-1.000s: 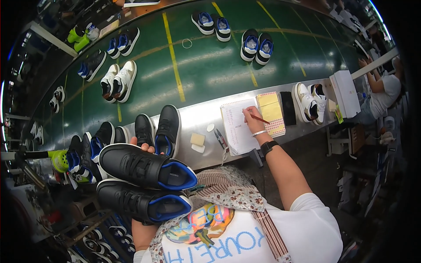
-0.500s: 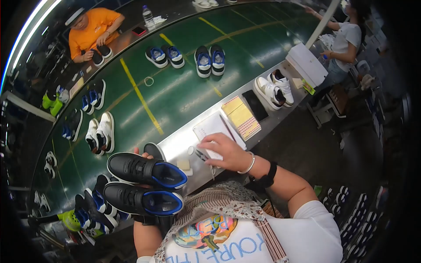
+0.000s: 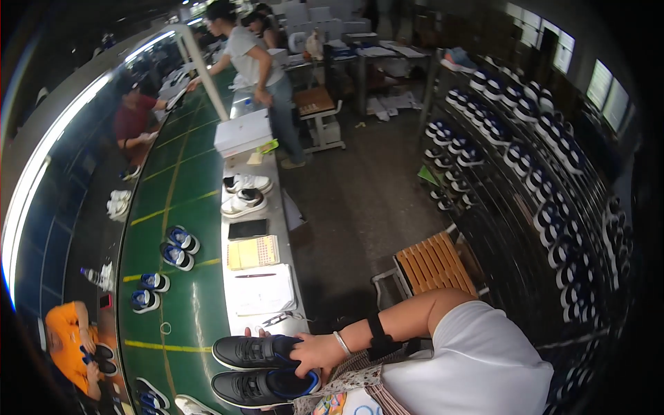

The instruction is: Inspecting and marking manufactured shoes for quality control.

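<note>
A pair of black sneakers with blue lining and white soles, one far sneaker (image 3: 252, 351) and one near sneaker (image 3: 252, 389), sits side by side before me, toes to the left. My left hand (image 3: 256, 333) supports them and is mostly hidden; only its fingertips show past the far sneaker's edge. Over the heel ends lies my right hand (image 3: 317, 354), its fingers curled down into the shoe openings. Just beyond, on the metal ledge (image 3: 238, 321), rests a pair of snips (image 3: 278, 319), touched by neither hand.
Along the ledge lie an open notebook (image 3: 259, 290) with a pen, a yellow pad (image 3: 253, 252), a dark phone (image 3: 247, 228), white sneakers (image 3: 243, 194) and a white box (image 3: 243, 133). The green conveyor (image 3: 183, 297) carries more shoes. Shoe racks (image 3: 526, 166) and a slatted wooden stool (image 3: 434, 263) stand at right. Co-workers are across and beyond.
The view has swung to the right, bringing the racks and stool into sight. My right hand has moved from beside the snips to the heels of the black sneakers.
</note>
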Tool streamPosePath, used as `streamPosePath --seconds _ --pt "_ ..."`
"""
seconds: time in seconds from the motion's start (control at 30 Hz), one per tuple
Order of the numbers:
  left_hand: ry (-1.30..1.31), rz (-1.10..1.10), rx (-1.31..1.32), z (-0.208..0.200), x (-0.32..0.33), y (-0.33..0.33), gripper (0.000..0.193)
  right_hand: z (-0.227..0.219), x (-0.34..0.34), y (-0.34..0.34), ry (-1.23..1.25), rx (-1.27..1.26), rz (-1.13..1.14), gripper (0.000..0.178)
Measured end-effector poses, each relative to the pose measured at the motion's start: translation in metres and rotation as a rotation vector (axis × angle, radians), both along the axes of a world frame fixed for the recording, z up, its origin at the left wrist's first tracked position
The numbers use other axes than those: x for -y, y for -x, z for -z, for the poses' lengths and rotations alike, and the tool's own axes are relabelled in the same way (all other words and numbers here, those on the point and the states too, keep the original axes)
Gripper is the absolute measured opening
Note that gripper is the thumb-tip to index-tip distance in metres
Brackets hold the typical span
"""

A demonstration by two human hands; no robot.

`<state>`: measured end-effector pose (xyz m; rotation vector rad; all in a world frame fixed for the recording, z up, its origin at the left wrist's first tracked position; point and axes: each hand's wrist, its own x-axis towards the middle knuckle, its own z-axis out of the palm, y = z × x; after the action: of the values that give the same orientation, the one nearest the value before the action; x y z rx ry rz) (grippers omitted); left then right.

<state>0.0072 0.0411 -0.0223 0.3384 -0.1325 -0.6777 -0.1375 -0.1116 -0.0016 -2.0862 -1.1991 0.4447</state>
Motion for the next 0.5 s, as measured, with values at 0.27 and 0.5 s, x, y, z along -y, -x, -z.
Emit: streamPosePath --seconds 0.27,0.5 --pt "-0.095 0.403 -0.047 0.0 0.06 0.075 0.047 -0.015 0.009 0.087 -0.115 -0.193 0.734 0.056" --pt "-0.186 0.634 -0.066 -0.003 0.107 0.136 0.048 -0.016 0.015 0.127 -0.075 -0.112 0.893 0.06"
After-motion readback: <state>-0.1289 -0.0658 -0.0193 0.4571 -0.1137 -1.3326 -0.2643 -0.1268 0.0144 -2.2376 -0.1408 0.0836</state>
